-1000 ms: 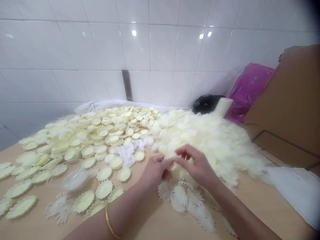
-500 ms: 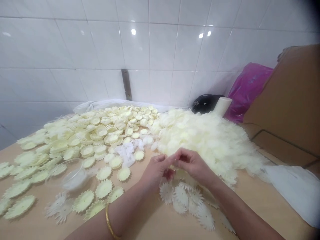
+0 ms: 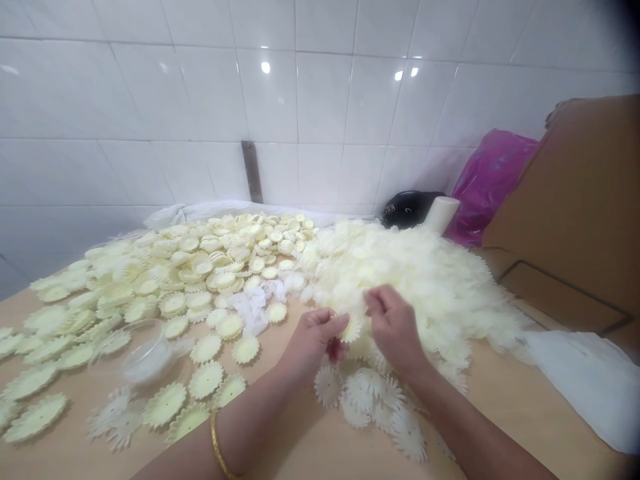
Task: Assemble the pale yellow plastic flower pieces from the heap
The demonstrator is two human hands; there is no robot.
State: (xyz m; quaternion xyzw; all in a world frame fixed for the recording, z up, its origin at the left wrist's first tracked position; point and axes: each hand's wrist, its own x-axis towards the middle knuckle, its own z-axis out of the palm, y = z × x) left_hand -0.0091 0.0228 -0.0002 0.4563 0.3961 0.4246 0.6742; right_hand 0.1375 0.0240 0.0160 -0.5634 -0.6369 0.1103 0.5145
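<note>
My left hand (image 3: 314,340) pinches a pale yellow flower-shaped disc (image 3: 353,327) between thumb and fingers, with its toothed edge showing on the right. A short gap away, my right hand (image 3: 394,325) is closed, fingertips together; whether anything lies between them is too small to see. Under the hands is a cluster of white petal discs (image 3: 373,393) on the table. Behind them rises a heap of thin, fluffy pale petal pieces (image 3: 390,267). Thicker yellow discs, some stacked, form a wide pile (image 3: 200,260) to the left.
A clear round dish (image 3: 145,360) holding something white stands on the wooden table (image 3: 295,427), near crumpled white plastic (image 3: 251,307). White sheeting (image 3: 585,380) lies at the right. At the back right are a white roll (image 3: 442,215), a black object (image 3: 410,208), a magenta bag (image 3: 493,180) and a cardboard box (image 3: 580,200).
My right hand has drawn away to the right from my left hand, which it was touching. The disc in my left hand now shows between them. The view has shifted slightly.
</note>
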